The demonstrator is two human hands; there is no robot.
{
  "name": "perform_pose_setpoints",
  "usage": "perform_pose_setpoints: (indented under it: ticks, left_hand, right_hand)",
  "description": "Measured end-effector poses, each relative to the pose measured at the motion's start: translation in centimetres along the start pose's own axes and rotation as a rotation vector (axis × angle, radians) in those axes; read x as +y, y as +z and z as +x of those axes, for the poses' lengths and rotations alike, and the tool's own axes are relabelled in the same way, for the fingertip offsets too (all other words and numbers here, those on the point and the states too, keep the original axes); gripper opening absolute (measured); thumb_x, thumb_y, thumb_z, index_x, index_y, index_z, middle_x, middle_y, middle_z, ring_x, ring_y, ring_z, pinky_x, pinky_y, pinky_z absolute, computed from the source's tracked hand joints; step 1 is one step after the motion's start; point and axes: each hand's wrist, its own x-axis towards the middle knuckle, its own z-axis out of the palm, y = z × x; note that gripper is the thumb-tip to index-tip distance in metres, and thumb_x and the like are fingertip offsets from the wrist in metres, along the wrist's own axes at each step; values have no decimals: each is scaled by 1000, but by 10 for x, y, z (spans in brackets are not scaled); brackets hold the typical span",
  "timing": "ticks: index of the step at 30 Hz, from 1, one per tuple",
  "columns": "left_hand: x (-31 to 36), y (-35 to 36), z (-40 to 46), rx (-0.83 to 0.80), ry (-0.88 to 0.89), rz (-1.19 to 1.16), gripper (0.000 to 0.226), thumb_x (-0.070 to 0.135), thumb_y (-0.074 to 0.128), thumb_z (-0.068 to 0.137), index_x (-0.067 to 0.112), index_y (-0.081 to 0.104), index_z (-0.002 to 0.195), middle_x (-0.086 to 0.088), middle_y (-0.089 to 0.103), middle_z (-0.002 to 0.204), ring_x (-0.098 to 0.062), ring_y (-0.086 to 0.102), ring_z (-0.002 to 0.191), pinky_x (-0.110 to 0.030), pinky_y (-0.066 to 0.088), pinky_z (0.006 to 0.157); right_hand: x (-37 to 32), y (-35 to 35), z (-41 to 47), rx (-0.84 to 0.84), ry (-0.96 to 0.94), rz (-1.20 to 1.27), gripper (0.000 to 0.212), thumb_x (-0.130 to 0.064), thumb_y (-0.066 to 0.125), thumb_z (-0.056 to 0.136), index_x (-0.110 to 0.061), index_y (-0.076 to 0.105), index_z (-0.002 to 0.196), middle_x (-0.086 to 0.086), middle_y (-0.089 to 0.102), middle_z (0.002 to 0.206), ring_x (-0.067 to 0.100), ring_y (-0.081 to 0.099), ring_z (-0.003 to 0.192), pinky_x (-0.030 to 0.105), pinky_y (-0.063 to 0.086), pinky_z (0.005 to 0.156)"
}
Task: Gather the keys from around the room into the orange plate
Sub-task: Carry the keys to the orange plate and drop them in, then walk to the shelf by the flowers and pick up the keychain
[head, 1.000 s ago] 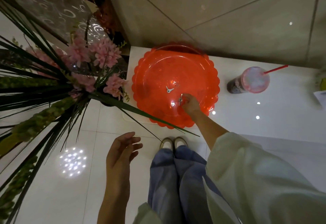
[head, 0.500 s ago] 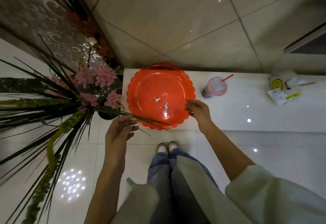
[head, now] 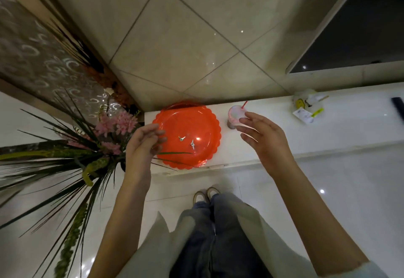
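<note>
The orange plate [head: 196, 122] with a scalloped rim sits on a low white ledge against the tiled wall. Two small silver keys lie inside it: one key [head: 181, 138] left of centre and a second key [head: 192, 144] just right of it. My left hand [head: 143, 144] hovers at the plate's left edge, fingers loosely curled and empty. My right hand [head: 262, 137] is raised to the right of the plate, fingers spread, holding nothing.
A plastic cup [head: 235, 116] with a red straw stands just right of the plate, behind my right hand. A potted plant [head: 87, 146] with pink flowers and long spiky leaves crowds the left; one leaf crosses the plate. Papers and a small bag [head: 306, 107] lie further right.
My right hand let go of the second key in the plate and drew back up to the right. My left hand rose to the plate's left edge. The view pulled back and up.
</note>
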Motion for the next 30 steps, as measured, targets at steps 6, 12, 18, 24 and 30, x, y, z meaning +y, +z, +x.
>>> perform_pose_setpoints:
  ticks: [6, 12, 18, 24, 30]
  left_hand:
    - [33, 25, -9, -131, 8, -38, 26, 3, 46, 89, 21, 64, 90, 4, 68, 84, -12, 63, 78, -24, 48, 73]
    - [53, 62, -3, -242, -23, -72, 25, 2, 42, 91, 20, 60, 88, 10, 71, 70, -6, 67, 70, -21, 49, 71]
    - [53, 115, -3, -400, -90, -63, 22, 4, 43, 90, 17, 61, 88, 5, 71, 72, -12, 70, 76, -24, 51, 72]
    - [41, 182, -21, -587, -144, -15, 23, 2, 41, 88, 16, 59, 87, 3, 71, 74, -13, 71, 79, -25, 51, 76]
    - [34, 246, -48, -743, -194, 55, 23, 5, 39, 89, 17, 59, 89, -3, 65, 85, -13, 71, 78, -27, 49, 82]
  right_hand:
    - [-20, -35, -36, 52, -18, 151, 22, -13, 46, 93, -19, 67, 97, -4, 75, 86, 14, 71, 85, 19, 55, 66]
    - [-40, -77, -54, 145, -69, 249, 25, -14, 41, 95, -17, 65, 103, -3, 75, 90, 14, 71, 86, 23, 54, 71]
    - [-44, -117, -77, 268, -134, 321, 29, -16, 37, 96, -17, 64, 106, -2, 74, 93, 15, 70, 89, 22, 56, 72]
    - [-36, -163, -105, 471, -165, 410, 29, -19, 37, 96, -17, 64, 106, -1, 74, 95, 16, 70, 91, 24, 55, 74]
    - [-30, -213, -140, 691, -202, 491, 26, -15, 39, 95, -17, 64, 102, -2, 73, 91, 16, 71, 87, 23, 54, 73]
